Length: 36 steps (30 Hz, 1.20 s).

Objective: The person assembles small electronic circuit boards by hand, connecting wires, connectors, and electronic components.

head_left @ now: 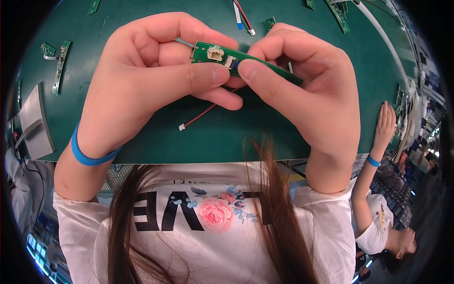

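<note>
Between my hands, above the green tabletop, is a narrow green circuit board, tilted down to the right. It carries a cream socket and a smaller white connector. My left hand pinches the board's left part, thumb at the front edge and fingers behind. My right hand grips its right part, thumb tip pressed beside a blue ribbon-cable end at the small connector. Whether that end sits inside is hidden by the thumb. Below the board, a thin red wire with a white plug lies on the tabletop.
On the green table lie a small board assembly at left, another board at far right, and a red-black cable at the back. A grey metal plate stands at the left edge. A co-worker's hand rests at right.
</note>
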Motion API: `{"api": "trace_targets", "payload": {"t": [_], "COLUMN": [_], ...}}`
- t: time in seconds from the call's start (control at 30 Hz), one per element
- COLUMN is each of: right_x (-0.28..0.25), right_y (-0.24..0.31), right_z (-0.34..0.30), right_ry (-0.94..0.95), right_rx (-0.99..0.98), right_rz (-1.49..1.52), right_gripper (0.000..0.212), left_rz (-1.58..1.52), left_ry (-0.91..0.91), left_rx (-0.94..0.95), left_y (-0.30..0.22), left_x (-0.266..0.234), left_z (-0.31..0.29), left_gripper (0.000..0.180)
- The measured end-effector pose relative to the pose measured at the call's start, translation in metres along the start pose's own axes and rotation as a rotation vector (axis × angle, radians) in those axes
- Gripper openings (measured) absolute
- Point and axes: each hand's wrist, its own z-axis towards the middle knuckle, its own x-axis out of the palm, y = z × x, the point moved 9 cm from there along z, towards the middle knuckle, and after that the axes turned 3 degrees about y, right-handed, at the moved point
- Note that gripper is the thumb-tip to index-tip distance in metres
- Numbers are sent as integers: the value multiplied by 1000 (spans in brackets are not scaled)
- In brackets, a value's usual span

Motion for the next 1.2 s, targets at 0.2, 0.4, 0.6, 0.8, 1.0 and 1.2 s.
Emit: {"api": "trace_targets", "payload": {"t": [0.2,0.4,0.6,0.8,1.0,1.2], "right_x": [-11,-12,-6,-14,-13,-4], "right_y": [14,26,37,37,38,36], "right_z": [-3,-7,-9,-14,-15,-10], "right_ry": [-76,-158,-150,-172,-149,-141], "right_rx": [-140,-228,-357,-303,-322,-330], "right_rz": [-96,-178,-285,-258,-252,-264], "right_gripper": [4,5,6,6,6,6], "left_rz": [-60,-99,82,40,18,25], "left_ry": [56,79,20,23,28,36], "left_rx": [-29,-11,49,68,55,67], "left_y": [3,7,4,0,1,2], "left_x": [7,10,9,20,21,12], "left_z": [3,5,4,5,6,4], "left_gripper": [25,24,20,19,17,13]}}
